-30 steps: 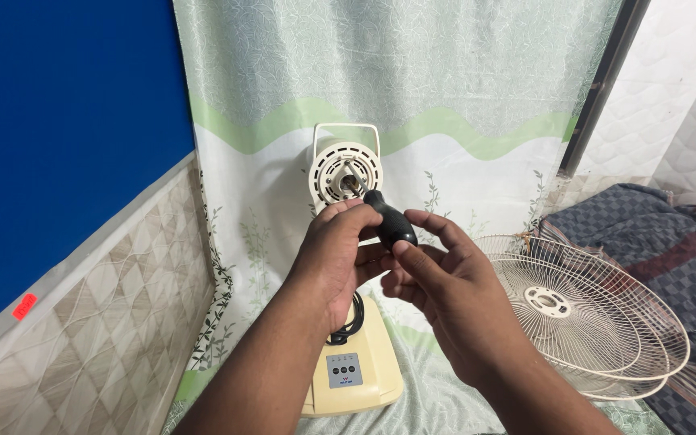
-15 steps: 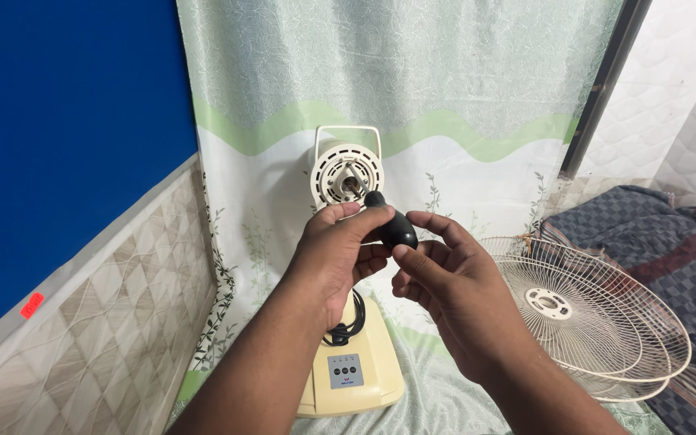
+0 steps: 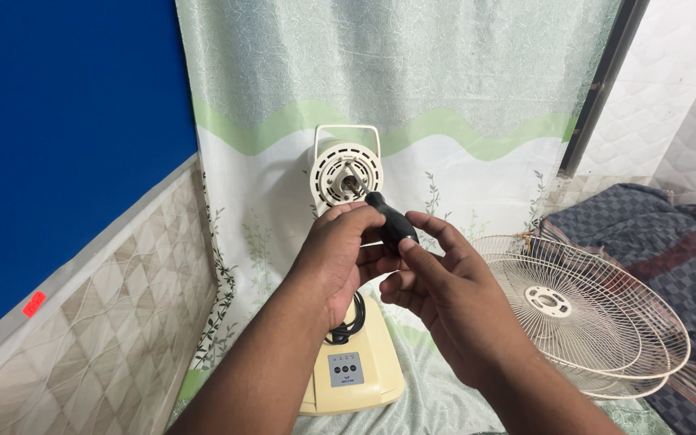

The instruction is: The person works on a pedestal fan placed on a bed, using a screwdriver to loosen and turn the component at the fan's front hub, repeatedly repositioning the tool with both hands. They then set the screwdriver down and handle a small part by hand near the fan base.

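Head view, downward, close over hands [image 3: 396, 274]

Background and loose items around the work area

Cream wire fan guards [image 3: 582, 310], stacked, on the floor at right; dark checked blanket [image 3: 646, 234] behind them; green-and-white leaf-print curtain [image 3: 445, 97] across the back; blue wall panel [image 3: 66, 121] above tiled wall [image 3: 98, 338] at left.
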The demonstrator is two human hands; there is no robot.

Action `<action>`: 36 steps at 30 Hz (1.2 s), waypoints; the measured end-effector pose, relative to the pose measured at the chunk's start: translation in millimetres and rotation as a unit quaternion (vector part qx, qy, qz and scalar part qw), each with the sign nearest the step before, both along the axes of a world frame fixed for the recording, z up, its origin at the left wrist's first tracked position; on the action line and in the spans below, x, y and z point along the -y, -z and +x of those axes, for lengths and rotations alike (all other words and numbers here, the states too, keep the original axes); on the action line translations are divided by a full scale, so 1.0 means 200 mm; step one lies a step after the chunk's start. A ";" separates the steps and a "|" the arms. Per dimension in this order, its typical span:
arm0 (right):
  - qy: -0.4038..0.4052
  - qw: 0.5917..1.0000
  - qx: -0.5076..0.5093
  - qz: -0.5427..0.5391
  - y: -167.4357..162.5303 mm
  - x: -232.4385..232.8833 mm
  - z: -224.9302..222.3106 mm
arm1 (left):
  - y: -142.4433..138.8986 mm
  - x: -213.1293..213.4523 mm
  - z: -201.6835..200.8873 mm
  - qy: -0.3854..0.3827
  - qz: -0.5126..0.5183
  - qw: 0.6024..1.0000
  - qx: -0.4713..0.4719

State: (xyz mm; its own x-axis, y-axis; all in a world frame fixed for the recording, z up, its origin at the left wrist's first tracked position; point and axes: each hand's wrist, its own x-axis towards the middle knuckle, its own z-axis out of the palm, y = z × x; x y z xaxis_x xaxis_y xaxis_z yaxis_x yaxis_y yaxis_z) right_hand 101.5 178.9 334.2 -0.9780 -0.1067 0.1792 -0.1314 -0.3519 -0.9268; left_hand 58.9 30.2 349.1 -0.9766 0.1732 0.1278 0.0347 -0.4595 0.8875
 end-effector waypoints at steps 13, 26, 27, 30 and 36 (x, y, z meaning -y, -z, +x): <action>0.033 0.999 -0.031 0.012 0.02 0.00 -0.04 | -0.01 0.00 0.02 -0.058 -0.054 0.997 0.024; -0.012 0.999 -0.021 -0.036 0.04 0.02 0.00 | 0.02 -0.01 0.00 -0.015 -0.023 1.000 -0.006; -0.009 0.999 -0.020 -0.035 0.04 0.02 0.00 | 0.02 -0.01 0.00 -0.017 -0.021 1.000 0.002; -0.012 0.999 -0.028 -0.029 0.03 0.02 0.00 | 0.02 -0.01 0.01 -0.007 -0.017 1.000 -0.005; 0.002 0.999 -0.018 -0.031 0.04 0.01 -0.01 | 0.00 -0.01 0.04 -0.020 -0.046 0.999 0.008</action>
